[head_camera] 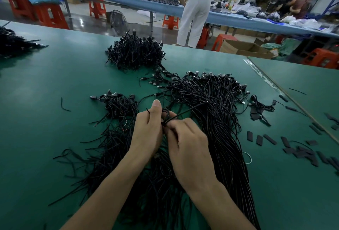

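My left hand (148, 130) holds a small coil of black cable (166, 113) above the green table (45, 138), its thumb pointing up. My right hand (189, 143) pinches a thin black tie (185, 112) at the coil; the tie's free end sticks out up and to the right. Both hands meet over a long bundle of loose black USB cables (216, 112) that runs toward me. A heap of coiled, tied cables (134, 53) lies farther back.
A smaller tangle of cables (117, 105) and several loose ties lie to the left. Short black sleeve pieces (300, 149) are scattered at right. Another cable heap (12, 42) sits far left. A person (196, 7) stands beyond the table, near red stools (51, 16) and a cardboard box (244, 49).
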Tool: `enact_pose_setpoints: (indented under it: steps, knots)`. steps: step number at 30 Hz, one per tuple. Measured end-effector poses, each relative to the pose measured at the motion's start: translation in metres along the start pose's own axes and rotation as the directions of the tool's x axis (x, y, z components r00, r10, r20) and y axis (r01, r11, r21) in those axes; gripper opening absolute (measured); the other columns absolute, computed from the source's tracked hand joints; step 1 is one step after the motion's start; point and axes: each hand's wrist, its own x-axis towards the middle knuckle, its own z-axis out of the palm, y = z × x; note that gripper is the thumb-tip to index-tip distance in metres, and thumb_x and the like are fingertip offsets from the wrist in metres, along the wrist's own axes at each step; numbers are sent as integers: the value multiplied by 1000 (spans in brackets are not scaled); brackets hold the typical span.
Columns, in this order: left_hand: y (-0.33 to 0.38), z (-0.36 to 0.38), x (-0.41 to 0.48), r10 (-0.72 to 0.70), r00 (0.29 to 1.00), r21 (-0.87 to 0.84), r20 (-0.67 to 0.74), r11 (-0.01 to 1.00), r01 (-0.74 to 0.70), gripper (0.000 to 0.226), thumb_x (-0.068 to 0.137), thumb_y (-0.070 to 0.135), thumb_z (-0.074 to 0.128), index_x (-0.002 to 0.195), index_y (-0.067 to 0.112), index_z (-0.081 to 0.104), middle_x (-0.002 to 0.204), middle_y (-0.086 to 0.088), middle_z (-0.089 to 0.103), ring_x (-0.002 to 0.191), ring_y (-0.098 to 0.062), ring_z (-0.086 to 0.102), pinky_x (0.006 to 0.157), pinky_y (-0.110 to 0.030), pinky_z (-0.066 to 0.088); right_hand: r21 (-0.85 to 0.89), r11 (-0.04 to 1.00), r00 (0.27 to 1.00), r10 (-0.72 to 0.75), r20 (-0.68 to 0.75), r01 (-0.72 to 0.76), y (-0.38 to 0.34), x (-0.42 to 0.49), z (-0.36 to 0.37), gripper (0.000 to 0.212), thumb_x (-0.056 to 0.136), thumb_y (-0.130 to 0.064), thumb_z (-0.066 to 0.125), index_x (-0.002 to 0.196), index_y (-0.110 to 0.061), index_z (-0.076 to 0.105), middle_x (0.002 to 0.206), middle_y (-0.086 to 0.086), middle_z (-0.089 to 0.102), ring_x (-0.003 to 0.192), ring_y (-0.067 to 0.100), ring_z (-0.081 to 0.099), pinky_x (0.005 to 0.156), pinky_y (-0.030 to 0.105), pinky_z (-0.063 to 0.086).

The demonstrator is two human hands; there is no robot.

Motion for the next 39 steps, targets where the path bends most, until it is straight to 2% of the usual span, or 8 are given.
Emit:
enact_pose_setpoints:
  steps: [4, 9, 15, 21, 24, 28, 35, 39]
  knots:
    - [0, -5, 0, -118, 988, 27, 95, 993, 116, 60, 106, 42, 39, 52, 15, 42, 45, 4, 38, 40, -13, 29, 46, -25, 22, -281, 927, 968, -235, 85, 250, 3, -1, -5, 5, 92, -6, 67, 96, -9, 67, 90, 2, 60, 81, 17, 56, 71, 30, 54]
    - [1, -11, -6, -292, 901, -17, 320, 949, 314, 59, 104, 50, 39, 77, -1, 51, 58, -5, 30, 57, -24, 11, 55, -38, 13, -312, 872, 925, -341, 167, 377, 1, 7, -13, 3, 95, -11, 62, 95, -12, 65, 93, 2, 60, 84, 16, 53, 75, 29, 51]
    - [6, -7, -4, -366, 908, 3, 202, 928, 373, 67, 102, 52, 41, 50, 21, 68, 50, 4, 58, 40, -10, 56, 40, -20, 43, -74, 997, 998, -16, 61, 20, -2, -3, -12, 17, 95, -35, 55, 87, -21, 56, 85, -11, 55, 72, 7, 53, 63, 25, 52]
    - [3, -11, -2, -300, 916, -26, 266, 948, 318, 57, 104, 53, 32, 93, 26, 81, 84, -2, 78, 72, -15, 75, 56, -23, 56, 348, 831, 893, 342, 294, -433, 7, 4, -10, 14, 94, -41, 62, 102, -31, 67, 86, -13, 70, 82, -1, 67, 65, 13, 52]
    - [4, -11, -3, -289, 893, -87, 345, 937, 338, 56, 103, 54, 32, 100, 25, 80, 81, -6, 77, 63, -17, 72, 49, -25, 52, 482, 765, 900, 306, 310, -427, 6, 6, -8, 12, 96, -27, 62, 92, -33, 71, 86, -19, 73, 81, 0, 69, 68, 11, 51]
    - [4, -15, -1, -282, 873, -153, 398, 918, 366, 54, 103, 53, 33, 107, 22, 78, 41, 6, 36, 30, -7, 25, 33, -15, 23, 530, 762, 928, 314, 201, -372, 8, 6, -7, 14, 95, -18, 65, 94, -30, 72, 84, -11, 75, 80, 8, 71, 72, 23, 57]
    - [-1, -15, -2, -314, 858, -175, 406, 895, 410, 63, 102, 51, 39, 107, -7, 63, 42, 2, 27, 30, -10, 19, 34, -14, 18, 411, 890, 975, 221, -6, -199, 6, 16, -16, 19, 90, -8, 69, 93, -26, 76, 81, -20, 73, 78, -2, 69, 68, 8, 50]
    - [0, -15, 0, -279, 863, -213, 421, 894, 393, 53, 103, 50, 35, 115, 17, 74, 40, 6, 26, 29, -7, 21, 33, -14, 20, 336, 911, 970, 238, 47, -240, 9, 16, -19, 8, 90, -17, 72, 90, -23, 77, 72, -18, 71, 71, -5, 67, 61, 8, 49]
